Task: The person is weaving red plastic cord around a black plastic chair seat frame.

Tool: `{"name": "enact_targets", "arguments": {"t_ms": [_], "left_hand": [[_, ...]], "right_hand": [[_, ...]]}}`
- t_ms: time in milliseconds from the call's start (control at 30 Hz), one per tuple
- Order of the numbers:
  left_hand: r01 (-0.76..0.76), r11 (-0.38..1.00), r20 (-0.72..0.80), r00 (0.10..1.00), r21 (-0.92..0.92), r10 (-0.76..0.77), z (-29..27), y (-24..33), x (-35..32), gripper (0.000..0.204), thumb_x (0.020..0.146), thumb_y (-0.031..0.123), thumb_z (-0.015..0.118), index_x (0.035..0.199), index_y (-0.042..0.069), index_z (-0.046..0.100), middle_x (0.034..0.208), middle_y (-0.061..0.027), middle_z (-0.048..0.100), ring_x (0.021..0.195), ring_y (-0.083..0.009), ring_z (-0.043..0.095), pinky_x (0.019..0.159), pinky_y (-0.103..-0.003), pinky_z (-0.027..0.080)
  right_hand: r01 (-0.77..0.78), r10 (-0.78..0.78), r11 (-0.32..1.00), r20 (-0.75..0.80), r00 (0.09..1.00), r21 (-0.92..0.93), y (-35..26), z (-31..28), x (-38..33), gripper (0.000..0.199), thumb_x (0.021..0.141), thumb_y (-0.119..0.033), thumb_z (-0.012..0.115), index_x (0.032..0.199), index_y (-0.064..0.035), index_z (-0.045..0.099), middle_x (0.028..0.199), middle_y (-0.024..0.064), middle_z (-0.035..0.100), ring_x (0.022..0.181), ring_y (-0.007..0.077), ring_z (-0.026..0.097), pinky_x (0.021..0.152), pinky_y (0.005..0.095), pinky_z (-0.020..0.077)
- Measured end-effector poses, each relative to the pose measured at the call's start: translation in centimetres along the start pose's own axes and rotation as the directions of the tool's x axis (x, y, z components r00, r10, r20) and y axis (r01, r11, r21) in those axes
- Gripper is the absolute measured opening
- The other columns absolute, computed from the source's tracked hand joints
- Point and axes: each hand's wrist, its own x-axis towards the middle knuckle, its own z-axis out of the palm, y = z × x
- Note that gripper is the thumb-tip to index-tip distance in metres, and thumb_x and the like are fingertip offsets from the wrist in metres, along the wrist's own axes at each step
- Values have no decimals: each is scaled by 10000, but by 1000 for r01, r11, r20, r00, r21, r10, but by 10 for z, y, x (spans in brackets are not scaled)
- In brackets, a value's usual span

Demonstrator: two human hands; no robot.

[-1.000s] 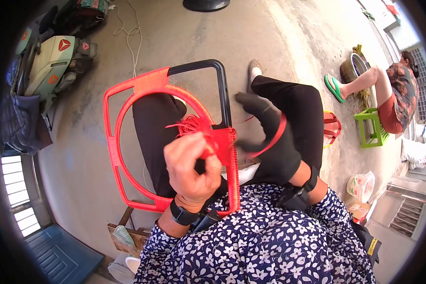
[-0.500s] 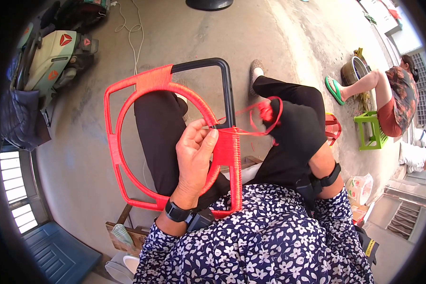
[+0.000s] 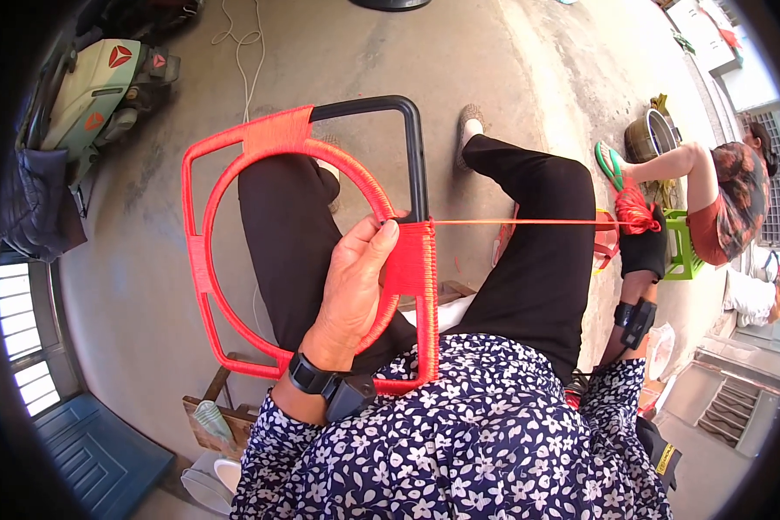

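A metal frame (image 3: 234, 147), square with an inner ring, rests on my lap; most of it is wound in red cord and one corner is bare black. My left hand (image 3: 355, 277) grips the frame's right side where the wrapping is thick. A taut red cord (image 3: 529, 222) runs from there to my right hand (image 3: 643, 238), which wears a dark glove and is stretched far out to the right, shut on a small bundle of red cord (image 3: 636, 208).
Concrete floor all around. A scooter (image 3: 95, 87) is parked at upper left. Another person (image 3: 711, 195) sits at the right by a green stool (image 3: 680, 247) and a round pot (image 3: 650, 134). A blue mat (image 3: 87, 451) lies at lower left.
My right hand has swung from the frame far out to the right, pulling the red cord taut. My left hand has stayed on the frame's right side.
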Motion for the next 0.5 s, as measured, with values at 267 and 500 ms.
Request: {"name": "enact_targets", "arguments": {"t_ms": [267,500], "left_hand": [[74,997,42,996,-11,-74,8,4,1,278,998,213,500,1151,-12,560,1057,-151,658,941,-224,658,874,-354,530],[132,991,81,988,-31,-129,11,5,3,340,1009,238,457,1153,-56,549,1082,-196,647,958,-261,657,895,-382,526]], "right_hand": [[-251,-40,615,347,937,748,-85,27,-36,344,910,-134,603,1224,-1,554,1157,75,591,1071,164,569,935,289,465],[-481,-275,779,909,315,402,-192,103,-78,227,914,-169,620,1064,-2,584,967,34,619,881,102,594,789,277,496]]}}
